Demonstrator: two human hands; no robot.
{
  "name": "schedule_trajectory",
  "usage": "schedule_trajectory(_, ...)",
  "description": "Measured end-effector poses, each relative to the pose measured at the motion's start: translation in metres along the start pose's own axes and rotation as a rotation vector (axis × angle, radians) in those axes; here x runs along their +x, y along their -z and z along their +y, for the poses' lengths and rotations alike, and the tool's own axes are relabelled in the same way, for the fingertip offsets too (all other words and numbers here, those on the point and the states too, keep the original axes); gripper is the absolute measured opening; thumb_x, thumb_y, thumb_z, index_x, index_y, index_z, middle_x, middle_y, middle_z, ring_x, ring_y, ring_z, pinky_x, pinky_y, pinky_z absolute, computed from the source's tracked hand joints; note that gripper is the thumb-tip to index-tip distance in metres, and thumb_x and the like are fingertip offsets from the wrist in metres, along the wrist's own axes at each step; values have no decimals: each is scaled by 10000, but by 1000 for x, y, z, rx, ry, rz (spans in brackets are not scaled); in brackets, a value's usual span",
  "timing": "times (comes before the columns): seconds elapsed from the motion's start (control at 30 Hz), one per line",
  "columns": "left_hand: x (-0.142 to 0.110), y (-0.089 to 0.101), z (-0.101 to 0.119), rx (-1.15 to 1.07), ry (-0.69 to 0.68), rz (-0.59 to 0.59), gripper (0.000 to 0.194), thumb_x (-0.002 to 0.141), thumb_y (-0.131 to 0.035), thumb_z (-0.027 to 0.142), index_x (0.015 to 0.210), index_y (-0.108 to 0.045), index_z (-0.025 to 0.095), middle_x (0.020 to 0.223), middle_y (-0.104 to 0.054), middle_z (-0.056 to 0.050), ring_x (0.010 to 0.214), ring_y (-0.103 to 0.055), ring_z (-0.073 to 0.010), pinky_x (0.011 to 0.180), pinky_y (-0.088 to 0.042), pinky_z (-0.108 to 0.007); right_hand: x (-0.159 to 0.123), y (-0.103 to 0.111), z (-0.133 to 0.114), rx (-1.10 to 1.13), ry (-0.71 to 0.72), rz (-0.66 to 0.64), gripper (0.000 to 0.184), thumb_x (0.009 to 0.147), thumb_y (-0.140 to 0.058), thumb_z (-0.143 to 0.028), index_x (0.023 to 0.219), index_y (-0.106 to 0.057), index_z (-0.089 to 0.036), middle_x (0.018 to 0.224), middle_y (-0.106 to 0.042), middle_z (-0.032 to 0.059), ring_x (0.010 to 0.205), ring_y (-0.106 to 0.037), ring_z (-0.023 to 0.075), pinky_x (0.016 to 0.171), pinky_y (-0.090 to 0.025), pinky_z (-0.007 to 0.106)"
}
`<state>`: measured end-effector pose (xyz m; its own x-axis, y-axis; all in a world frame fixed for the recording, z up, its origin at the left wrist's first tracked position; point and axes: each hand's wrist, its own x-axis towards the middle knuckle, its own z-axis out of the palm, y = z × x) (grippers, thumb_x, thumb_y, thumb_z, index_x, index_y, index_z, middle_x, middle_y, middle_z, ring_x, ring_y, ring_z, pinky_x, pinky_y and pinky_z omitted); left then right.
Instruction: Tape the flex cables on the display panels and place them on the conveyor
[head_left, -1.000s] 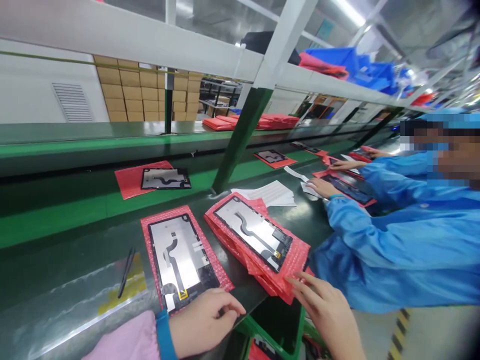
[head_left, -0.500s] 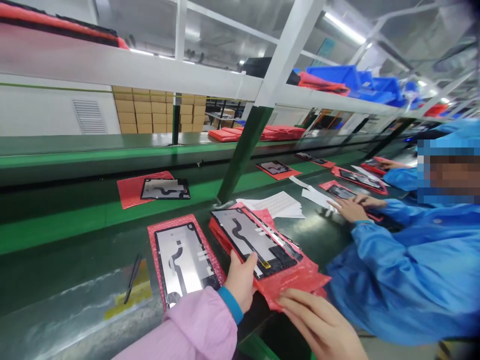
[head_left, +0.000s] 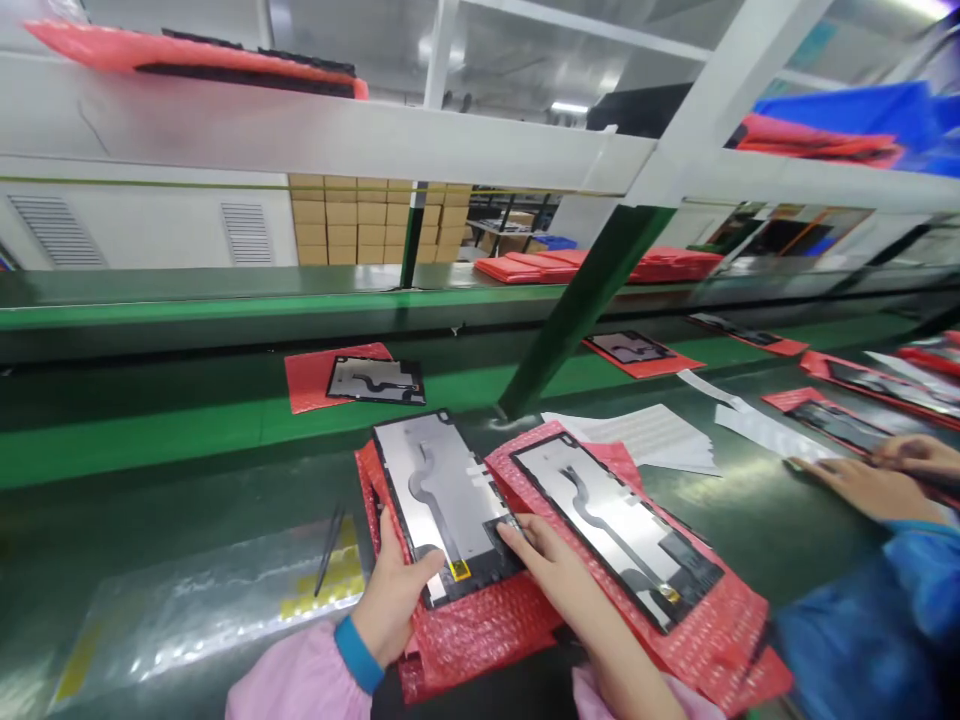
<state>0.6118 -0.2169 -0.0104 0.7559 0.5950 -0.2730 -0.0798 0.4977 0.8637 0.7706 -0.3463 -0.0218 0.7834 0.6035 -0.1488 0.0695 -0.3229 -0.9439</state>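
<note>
A tablet screen (head_left: 450, 490), its grey back and dark ribbon cable facing up, rests on a red bubble-wrap bag (head_left: 487, 625) at the front of the bench. My left hand (head_left: 394, 590) is closed around its left edge, thumb on top. At the opposite long edge my right hand (head_left: 551, 560) has its fingers on the dark lower corner of that screen, thumb and fingertips closed on it. A second tablet screen (head_left: 611, 525) lies just to the right on another red bubble-wrap bag (head_left: 731, 645), under my right forearm. Whatever lies beneath the held screen is mostly hidden.
Black tweezers (head_left: 328, 553) lie on a clear taped sheet (head_left: 225, 600) at left. White label sheets (head_left: 645, 438) sit behind the screens. A green slanted post (head_left: 581, 310) rises near the middle. At right, a co-worker's hands (head_left: 877, 485) work over other screens.
My left hand has gone to the right-hand pile and come back left with a screen, now over the left-hand one. My right hand has moved from the bag to this screen. The view has swung left.
</note>
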Motion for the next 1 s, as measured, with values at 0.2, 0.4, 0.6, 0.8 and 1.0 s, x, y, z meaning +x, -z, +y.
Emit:
schedule_trajectory(0.2,14,53,4,490,-68,170,252,828,-679,372,714,-518,215,670,-557,28,749,-600,-183,747,-465,-317,9,-27,0,110,-151,-116,592,606,-683,-752,798,-566,-204,517,-455,-96,317,-322,47,339,-218,202)
schedule_trajectory(0.4,18,67,2,788,-23,195,235,935,-611,304,752,-535,180,623,-472,80,534,-472,-104,598,-440,-271,-10,-22,16,163,-39,-10,576,697,-661,-752,868,-577,-208,568,-494,-75,368,-341,62,381,-312,232)
schedule_trajectory(0.6,11,60,5,869,119,118,196,1007,-399,305,990,-548,178,466,-468,103,334,-448,-125,431,-363,-247,-39,-26,44,-86,-22,-21,524,802,-535,-750,916,-552,-239,524,-548,-56,318,-412,118,345,-335,251)
schedule_trajectory(0.8,-41,79,33,1022,36,47,239,930,-379,308,765,-540,247,561,-559,8,522,-566,-192,594,-379,-303,-55,-36,22,-877,492,337,400,941,-449,-590,986,-658,-252,877,-707,134,706,-653,283,543,-492,359)
schedule_trajectory(1.0,-88,131,67,1141,-53,57,339,931,-299,381,860,-602,246,721,-649,-51,686,-618,-242,676,-413,-332,-21,-112,-53,-1100,836,111,290,1011,-410,-344,1110,-660,-234,967,-706,98,794,-642,236,669,-484,339)
